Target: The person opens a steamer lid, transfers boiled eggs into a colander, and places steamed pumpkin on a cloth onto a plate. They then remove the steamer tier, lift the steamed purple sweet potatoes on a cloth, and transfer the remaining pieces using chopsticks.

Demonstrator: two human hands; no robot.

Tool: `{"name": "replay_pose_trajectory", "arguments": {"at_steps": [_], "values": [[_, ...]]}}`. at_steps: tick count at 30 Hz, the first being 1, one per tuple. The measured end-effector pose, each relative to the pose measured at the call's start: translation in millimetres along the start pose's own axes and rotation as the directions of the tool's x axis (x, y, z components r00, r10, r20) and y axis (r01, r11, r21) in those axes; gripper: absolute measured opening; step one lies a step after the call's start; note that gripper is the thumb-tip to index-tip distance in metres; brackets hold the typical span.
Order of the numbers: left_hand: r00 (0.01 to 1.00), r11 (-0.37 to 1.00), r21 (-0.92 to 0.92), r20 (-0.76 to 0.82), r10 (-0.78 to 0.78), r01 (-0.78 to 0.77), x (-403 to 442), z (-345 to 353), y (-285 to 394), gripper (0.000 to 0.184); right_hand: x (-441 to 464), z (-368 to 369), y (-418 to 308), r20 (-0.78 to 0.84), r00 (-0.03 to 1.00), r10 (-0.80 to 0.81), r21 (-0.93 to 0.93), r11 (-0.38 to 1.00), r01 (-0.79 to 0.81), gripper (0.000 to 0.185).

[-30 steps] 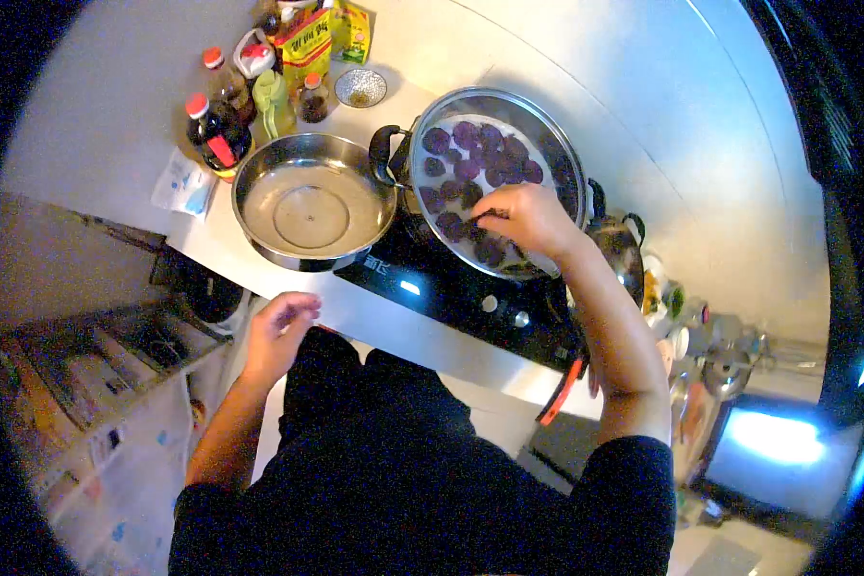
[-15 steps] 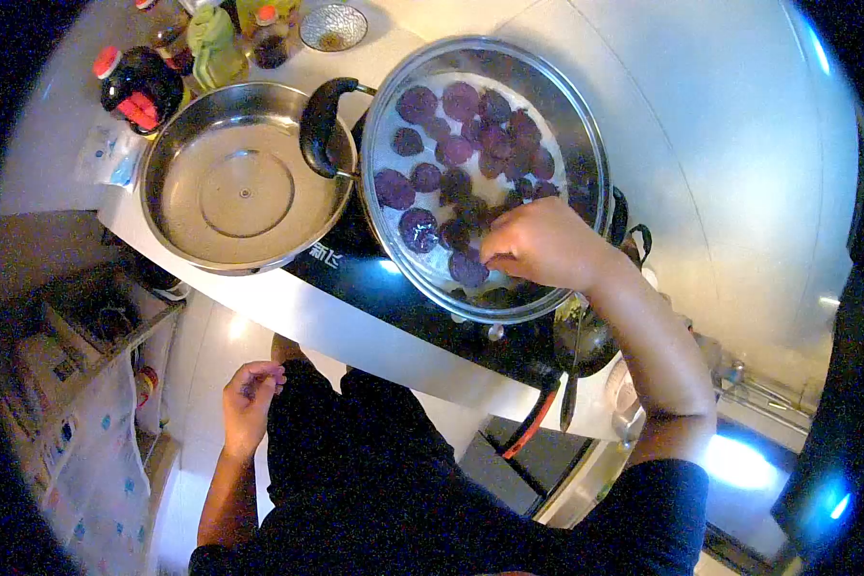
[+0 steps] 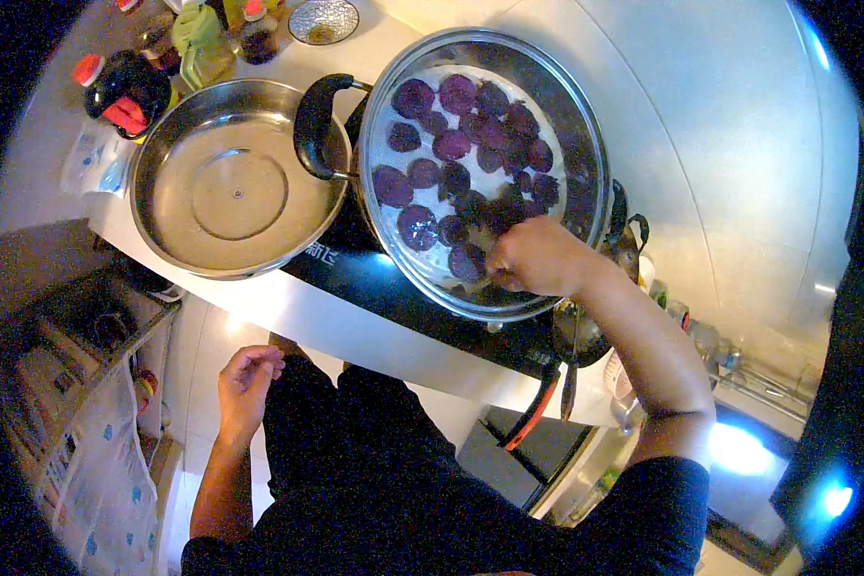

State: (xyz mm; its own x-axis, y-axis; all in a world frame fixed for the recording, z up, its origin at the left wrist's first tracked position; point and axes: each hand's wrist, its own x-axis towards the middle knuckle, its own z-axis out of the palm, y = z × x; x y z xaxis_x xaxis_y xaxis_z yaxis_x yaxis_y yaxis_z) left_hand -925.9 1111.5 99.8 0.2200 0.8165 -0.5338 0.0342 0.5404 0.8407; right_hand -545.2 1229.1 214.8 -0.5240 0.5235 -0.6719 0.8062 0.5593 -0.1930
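Note:
My right hand (image 3: 540, 257) is closed, fingers pointing down, inside the near right part of a big round steel steamer pot (image 3: 381, 217). What its fingers hold, if anything, is hidden. Round purple slices (image 3: 417, 228), like purple sweet potato, lie on a white liner (image 3: 439, 257) in the pot; several overlap toward the right, close to my fingers. Low on the left, away from the counter, my left hand (image 3: 248, 389) hangs with its fingers curled together and nothing visible in them.
A shallow steel pan (image 3: 235, 245) stands left of the pot, beside its black handle (image 3: 315, 127). Behind are a dark red-capped bottle (image 3: 130, 91) and a small patterned bowl (image 3: 324, 21). A wok (image 3: 586, 331) and orange-edged handle (image 3: 533, 413) are at the right.
My right hand has lowered slightly toward the pot's near right rim, with its fingers tucked under. My left hand's fingers have drawn closer together. The view has shifted slightly.

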Motion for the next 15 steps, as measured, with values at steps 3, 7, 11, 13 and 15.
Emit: {"name": "replay_pose_trajectory", "arguments": {"at_steps": [3, 7, 11, 13, 15], "values": [[1.000, 1.000, -0.003, -0.008, 0.007, -0.007, -2.5, -3.3, -2.0, 0.014, -7.6, -12.5, 4.3, -0.227, 0.972, 0.063, 0.108, 0.993, -0.039, 0.012], [1.000, 1.000, 0.001, -0.028, 0.010, -0.010, -3.4, -3.6, 8.7, 0.014, -27.7, -43.1, 14.6, -0.346, 0.890, 0.297, 0.255, 0.943, -0.215, 0.014], [0.994, 0.994, 0.020, -0.011, 0.111, -0.111, -3.0, -5.1, 22.1, 0.014, -35.6, -50.4, 16.0, -0.382, 0.829, 0.409, 0.304, 0.903, -0.305, 0.013], [0.984, 0.983, 0.042, -0.014, 0.180, -0.180, 0.2, -4.5, 28.8, 0.013, -37.5, -44.4, 15.1, -0.392, 0.780, 0.488, 0.273, 0.871, -0.408, 0.014], [0.945, 0.923, 0.222, -0.015, 0.326, -0.315, 6.9, 0.0, 49.3, 0.013, -40.6, -37.9, 14.9, -0.419, 0.736, 0.531, 0.288, 0.847, -0.447, 0.013]]}}
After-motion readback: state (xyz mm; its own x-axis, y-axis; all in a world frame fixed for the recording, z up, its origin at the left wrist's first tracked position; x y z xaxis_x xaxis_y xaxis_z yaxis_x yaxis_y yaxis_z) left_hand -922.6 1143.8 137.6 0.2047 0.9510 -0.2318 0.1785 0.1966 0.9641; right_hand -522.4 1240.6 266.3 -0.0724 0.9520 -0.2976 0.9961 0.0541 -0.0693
